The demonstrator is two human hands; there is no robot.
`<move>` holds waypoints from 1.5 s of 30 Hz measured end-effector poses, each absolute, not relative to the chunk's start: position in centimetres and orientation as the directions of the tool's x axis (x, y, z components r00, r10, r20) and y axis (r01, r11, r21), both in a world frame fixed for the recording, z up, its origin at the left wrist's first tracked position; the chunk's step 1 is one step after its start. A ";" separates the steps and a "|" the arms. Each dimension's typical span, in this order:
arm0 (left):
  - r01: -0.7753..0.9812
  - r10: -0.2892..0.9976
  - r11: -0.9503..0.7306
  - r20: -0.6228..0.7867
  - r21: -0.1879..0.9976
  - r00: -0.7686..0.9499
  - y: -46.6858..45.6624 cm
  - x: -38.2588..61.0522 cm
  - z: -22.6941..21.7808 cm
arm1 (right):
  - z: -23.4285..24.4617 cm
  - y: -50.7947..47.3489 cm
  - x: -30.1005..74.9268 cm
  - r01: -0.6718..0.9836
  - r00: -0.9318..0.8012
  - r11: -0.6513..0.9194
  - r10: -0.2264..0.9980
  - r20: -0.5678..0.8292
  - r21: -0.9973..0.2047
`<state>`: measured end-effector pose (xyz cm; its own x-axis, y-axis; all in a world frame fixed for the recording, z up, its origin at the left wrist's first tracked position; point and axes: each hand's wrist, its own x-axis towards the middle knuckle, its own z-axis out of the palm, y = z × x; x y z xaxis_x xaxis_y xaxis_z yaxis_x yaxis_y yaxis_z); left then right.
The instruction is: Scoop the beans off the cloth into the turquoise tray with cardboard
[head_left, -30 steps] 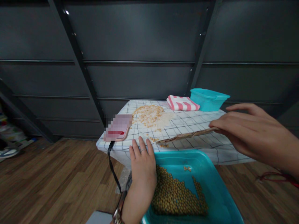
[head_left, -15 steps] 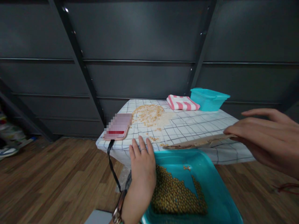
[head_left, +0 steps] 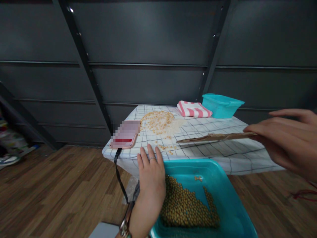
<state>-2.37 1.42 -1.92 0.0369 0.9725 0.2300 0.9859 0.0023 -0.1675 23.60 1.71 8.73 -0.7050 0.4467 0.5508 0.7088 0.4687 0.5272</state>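
Note:
My right hand (head_left: 282, 138) grips a flat piece of brown cardboard (head_left: 218, 137) by its right end, above the table's front edge. My left hand (head_left: 151, 178) lies along the left rim of a teal plastic tray (head_left: 237, 205), fingers stretched toward the tablecloth. Brown-yellow soybeans (head_left: 185, 205) cover the tray's left and middle; its far rim meets the table edge. On the checked cloth, pale beans (head_left: 160, 120) are spread beside white grains (head_left: 177, 125) that look like rice. A few loose beans (head_left: 165, 147) sit close to the front edge, left of the cardboard.
A phone (head_left: 125, 134) with a black strap (head_left: 119, 175) lies at the table's left. Toward the back right are a folded pink-and-white striped towel (head_left: 194, 109) and a small teal basket (head_left: 220, 106). A dark panelled wall (head_left: 148, 39) stands behind the table.
My right hand has lifted the cardboard up and slightly right, off the tray's far rim. More loose beans show near the table edge. My left hand stays in place.

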 end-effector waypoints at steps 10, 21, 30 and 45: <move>0.982 0.972 0.009 0.234 -0.188 0.036 1.3 -2.2 -1.7 | 8.3 2.3 21.5 0.642 -0.762 0.549 0.378 0.526 0.535; 0.986 0.974 0.003 0.223 -0.165 0.034 1.4 -2.2 -1.7 | 8.6 1.9 22.5 0.584 -0.807 0.533 0.293 0.513 0.613; 0.986 0.974 -0.001 0.221 -0.167 0.038 1.4 -2.2 -1.6 | 8.2 2.2 22.0 0.572 -0.814 0.551 0.293 0.501 0.608; 0.989 0.976 0.001 0.216 -0.148 0.031 1.6 -2.3 -1.7 | 8.2 1.2 22.6 0.686 -0.722 0.542 0.425 0.545 0.485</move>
<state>-2.26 1.60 -1.70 0.0310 0.9759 0.2158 0.9890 0.0013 -0.1480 22.62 1.20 8.18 -0.7222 0.4255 0.5454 0.6859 0.5421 0.4854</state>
